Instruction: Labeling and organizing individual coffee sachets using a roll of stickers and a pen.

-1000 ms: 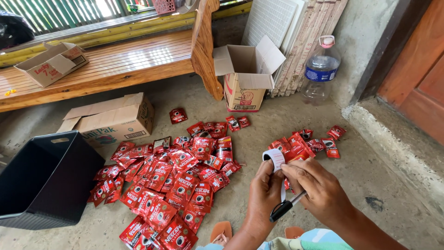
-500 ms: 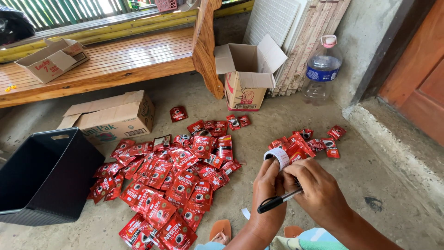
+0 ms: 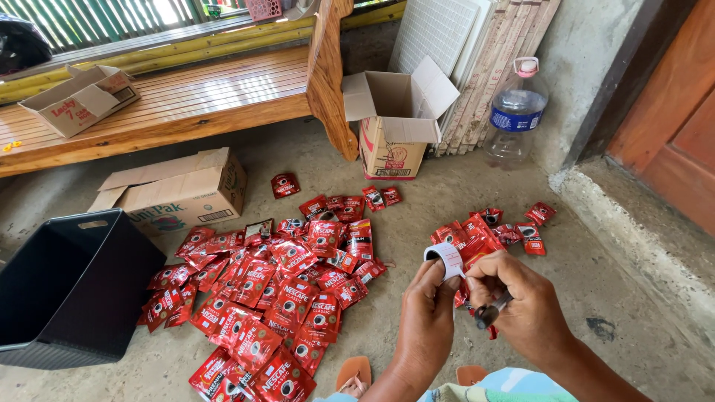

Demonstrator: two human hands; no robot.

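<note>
- Head view, the hold: the left hand (image 3: 426,313) is closed around a small white roll of tape (image 3: 445,258), pinched at its fingertips. The right hand (image 3: 521,305) meets the roll from the other side, thumb and forefinger picking at its edge, while its lower fingers are shut on a dark-handled tool, seemingly scissors (image 3: 491,313).
- What changed: half a second ago the dark tool lay almost level, sticking out below the left hand; a second ago it slanted the same way. Now it is tucked in under the right palm, pointing down and foreshortened. The roll has stayed at the same fingertips. I judge the work is on freeing the tape end, with cutting not yet begun.
- Around the hold: just beyond the roll lies a small heap of red sachets (image 3: 484,231); to the left of the hands spreads the big pile of red sachets (image 3: 275,298).
- Farther left of that sits a black bin (image 3: 67,290); beyond it, a shut cardboard box (image 3: 179,193).
- Straight beyond the hands stands an open cardboard box (image 3: 395,119).
</note>
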